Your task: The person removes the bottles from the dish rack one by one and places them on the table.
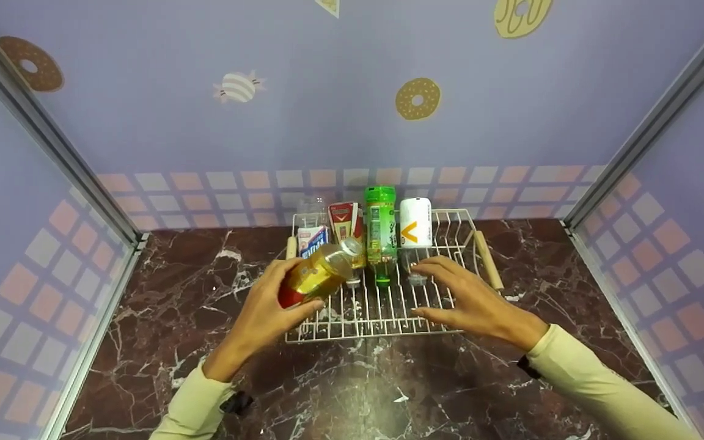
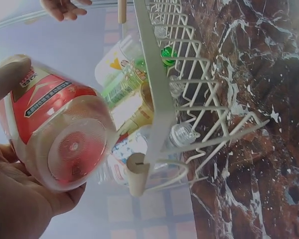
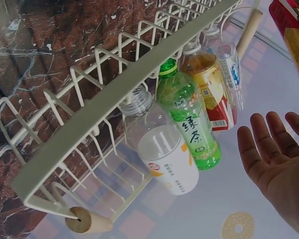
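My left hand [image 1: 272,305] grips a red-and-gold plastic bottle [image 1: 318,276] above the front left of a white wire rack [image 1: 382,321]. In the left wrist view that bottle's clear round base [image 2: 74,152] faces the camera, and its red label shows. My right hand [image 1: 474,299] holds nothing; its fingers are spread over the rack's right part, apart from the bottles. Neck down in the rack stand a green bottle [image 3: 187,117], a bottle with a white label [image 3: 162,149], another red-and-gold bottle [image 3: 209,84] and a clear bottle with a blue-and-white label [image 3: 229,62].
Wooden handles [image 1: 489,260] sit at the rack's two ends. Beneath it lies a dark red marbled tabletop [image 1: 205,342]. A purple patterned back wall [image 1: 327,122] rises close behind the rack, and side panels [image 1: 651,256] close off both sides.
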A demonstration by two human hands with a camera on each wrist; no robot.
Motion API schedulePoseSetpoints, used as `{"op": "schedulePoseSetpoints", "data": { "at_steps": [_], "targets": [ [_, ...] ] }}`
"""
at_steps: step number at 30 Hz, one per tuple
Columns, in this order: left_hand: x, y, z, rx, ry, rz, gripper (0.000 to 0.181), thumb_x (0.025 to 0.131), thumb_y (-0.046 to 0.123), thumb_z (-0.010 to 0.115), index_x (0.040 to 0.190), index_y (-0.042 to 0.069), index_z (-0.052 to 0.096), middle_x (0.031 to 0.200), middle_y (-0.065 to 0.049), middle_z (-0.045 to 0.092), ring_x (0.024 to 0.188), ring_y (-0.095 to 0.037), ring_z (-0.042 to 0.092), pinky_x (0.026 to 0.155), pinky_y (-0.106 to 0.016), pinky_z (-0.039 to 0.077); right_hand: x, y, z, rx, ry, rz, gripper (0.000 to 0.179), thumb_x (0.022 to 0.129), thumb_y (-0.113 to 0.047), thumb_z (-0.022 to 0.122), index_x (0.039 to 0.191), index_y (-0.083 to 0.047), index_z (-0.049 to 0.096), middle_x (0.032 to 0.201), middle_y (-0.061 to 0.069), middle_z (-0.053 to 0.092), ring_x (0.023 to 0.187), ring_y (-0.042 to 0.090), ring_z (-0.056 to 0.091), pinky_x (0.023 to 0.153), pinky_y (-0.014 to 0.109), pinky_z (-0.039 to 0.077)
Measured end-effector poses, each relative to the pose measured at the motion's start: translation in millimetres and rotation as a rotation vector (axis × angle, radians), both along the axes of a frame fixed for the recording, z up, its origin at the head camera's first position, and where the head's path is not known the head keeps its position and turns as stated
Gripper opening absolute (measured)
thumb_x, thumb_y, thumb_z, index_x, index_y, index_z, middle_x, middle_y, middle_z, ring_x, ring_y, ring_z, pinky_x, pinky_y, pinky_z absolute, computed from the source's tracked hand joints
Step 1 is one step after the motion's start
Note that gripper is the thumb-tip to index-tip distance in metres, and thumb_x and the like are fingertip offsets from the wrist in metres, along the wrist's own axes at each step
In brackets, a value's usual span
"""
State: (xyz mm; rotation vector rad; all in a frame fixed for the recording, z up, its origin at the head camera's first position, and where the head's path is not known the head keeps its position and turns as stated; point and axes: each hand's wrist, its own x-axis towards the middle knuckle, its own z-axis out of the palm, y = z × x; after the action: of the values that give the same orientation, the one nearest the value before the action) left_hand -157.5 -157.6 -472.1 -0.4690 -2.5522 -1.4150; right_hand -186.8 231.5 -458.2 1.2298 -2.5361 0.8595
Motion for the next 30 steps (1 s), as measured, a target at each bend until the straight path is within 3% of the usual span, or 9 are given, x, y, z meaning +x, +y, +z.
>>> {"op": "schedulePoseSetpoints", "data": {
  "at_steps": [9,17,30],
  "targets": [
    [0.8,-14.4,-4.6,0.055,0.009,0.085,0.077,0.086,0.023,0.098,0.15,0.001,0.061,0.136,-0.01,0.064,0.116,-0.028,0.063,0.099,-0.049,0.06,-0.4,8,-0.6,-0.016,-0.011,-0.024,0.069,0.092,-0.025,0.092,0.148,0.002,0.062,0.146,0.015,0.066,0.133,0.033,0.066,0.116,0.054,0.055],
    [-0.5,-21.1,-6.4,0.092,0.015,0.127,0.075,0.084,0.011,0.097,0.147,-0.002,0.058,0.138,-0.018,0.062,0.124,-0.038,0.063,0.11,-0.063,0.056,-1.2,15,-0.5,-0.016,-0.049,-0.064,0.07,0.093,-0.029,0.091,0.15,-0.001,0.061,0.147,0.013,0.065,0.133,0.031,0.066,0.117,0.053,0.055],
    [0.0,-30.6,-13.2,0.132,0.016,0.171,0.082,0.087,0.01,0.095,0.155,-0.004,0.052,0.144,-0.022,0.059,0.128,-0.041,0.06,0.114,-0.065,0.051,-0.1,21,1.9,-0.018,-0.077,-0.099,0.07,0.094,-0.03,0.089,0.151,-0.001,0.061,0.149,0.016,0.064,0.136,0.034,0.063,0.119,0.056,0.052]
  ]
}}
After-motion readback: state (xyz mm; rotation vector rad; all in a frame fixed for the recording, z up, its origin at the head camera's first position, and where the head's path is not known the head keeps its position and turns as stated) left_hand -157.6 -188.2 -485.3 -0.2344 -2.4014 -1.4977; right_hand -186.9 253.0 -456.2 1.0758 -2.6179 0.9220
